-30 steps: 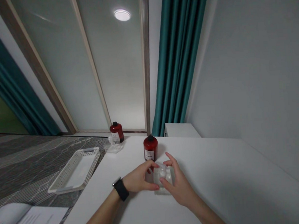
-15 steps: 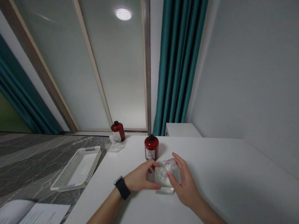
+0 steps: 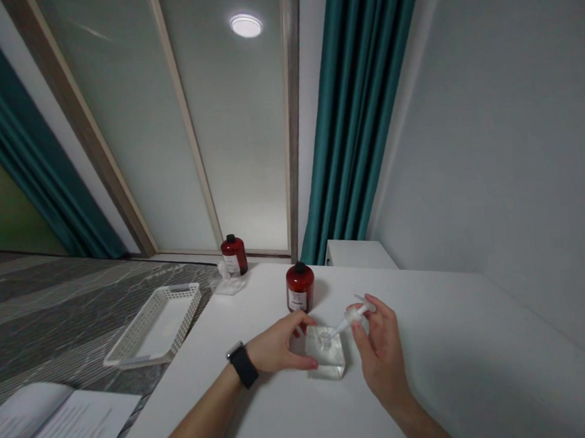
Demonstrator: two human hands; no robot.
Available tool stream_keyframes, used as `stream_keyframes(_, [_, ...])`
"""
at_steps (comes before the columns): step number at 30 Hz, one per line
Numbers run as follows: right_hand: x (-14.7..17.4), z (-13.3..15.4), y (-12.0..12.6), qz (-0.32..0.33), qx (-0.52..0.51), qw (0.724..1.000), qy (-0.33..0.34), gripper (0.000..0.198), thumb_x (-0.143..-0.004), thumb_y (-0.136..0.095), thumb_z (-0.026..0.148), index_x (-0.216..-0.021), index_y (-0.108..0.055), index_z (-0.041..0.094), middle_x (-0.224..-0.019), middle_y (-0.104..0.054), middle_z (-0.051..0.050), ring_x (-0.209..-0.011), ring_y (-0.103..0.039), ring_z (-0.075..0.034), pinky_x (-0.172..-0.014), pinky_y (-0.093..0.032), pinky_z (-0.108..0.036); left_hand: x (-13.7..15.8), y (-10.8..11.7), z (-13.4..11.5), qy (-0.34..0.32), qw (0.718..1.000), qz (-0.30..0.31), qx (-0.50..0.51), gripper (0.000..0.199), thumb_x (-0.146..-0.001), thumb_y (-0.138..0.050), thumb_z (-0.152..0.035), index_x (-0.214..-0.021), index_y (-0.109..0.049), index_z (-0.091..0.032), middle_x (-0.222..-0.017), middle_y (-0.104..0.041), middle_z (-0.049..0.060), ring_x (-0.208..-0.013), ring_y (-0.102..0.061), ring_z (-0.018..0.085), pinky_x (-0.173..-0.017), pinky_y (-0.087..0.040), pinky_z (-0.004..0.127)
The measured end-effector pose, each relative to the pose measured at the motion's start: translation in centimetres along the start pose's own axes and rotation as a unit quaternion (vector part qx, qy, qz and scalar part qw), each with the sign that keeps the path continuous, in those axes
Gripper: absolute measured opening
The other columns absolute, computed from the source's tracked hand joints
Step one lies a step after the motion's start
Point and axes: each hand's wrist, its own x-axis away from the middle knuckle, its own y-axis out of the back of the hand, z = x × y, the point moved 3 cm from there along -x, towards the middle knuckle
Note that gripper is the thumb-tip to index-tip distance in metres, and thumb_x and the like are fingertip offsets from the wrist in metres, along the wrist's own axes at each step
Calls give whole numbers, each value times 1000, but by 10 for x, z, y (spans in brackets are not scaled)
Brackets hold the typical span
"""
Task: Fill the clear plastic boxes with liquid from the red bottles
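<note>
A clear square bottle (image 3: 327, 360) stands on the white table, its round neck uncovered. My left hand (image 3: 284, 345), with a black watch at the wrist, grips the bottle's left side between thumb and fingers. In my right hand (image 3: 379, 346) is a translucent pump head (image 3: 353, 316), pinched by thumb and fingers and tilted. Its lower end points at the bottle's neck; whether the tube's tip is still inside I cannot tell. Just behind the bottle stands a red bottle (image 3: 300, 288) with a black cap and a white label.
A second red bottle (image 3: 235, 254) is at the table's far left corner, beside a clear pump bottle (image 3: 229, 282). Left of the table (image 3: 434, 382) are a white perforated basket (image 3: 154, 329) and an open book (image 3: 61, 428). A wall rises at the right.
My right hand has moved right and lifted the pump head up and away from the clear bottle's neck, tilting it. My left hand keeps its grip on the bottle.
</note>
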Motion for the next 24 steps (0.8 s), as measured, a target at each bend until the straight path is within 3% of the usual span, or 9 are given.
stream_keyframes(17, [-10, 3, 0, -23, -51, 997, -53, 46, -91, -61, 47, -128, -43, 25, -103, -67, -7, -96, -64, -21, -90, -49, -40, 1, 1, -4, 2, 1000, 1, -1, 58, -67, -85, -32, -115, -56, -17, -111, -62, 7, -98, -57, 24, -87, -46, 36])
stream_keyframes(24, [-8, 0, 0, -22, -58, 997, -46, 47, -90, -63, 46, -128, -44, 25, -102, -68, -7, -96, -65, -21, -89, -49, -38, 0, 1, -3, -3, 1000, 2, -9, 58, -67, -85, -32, -114, -57, -17, -110, -62, 7, -96, -56, 23, -87, -46, 35])
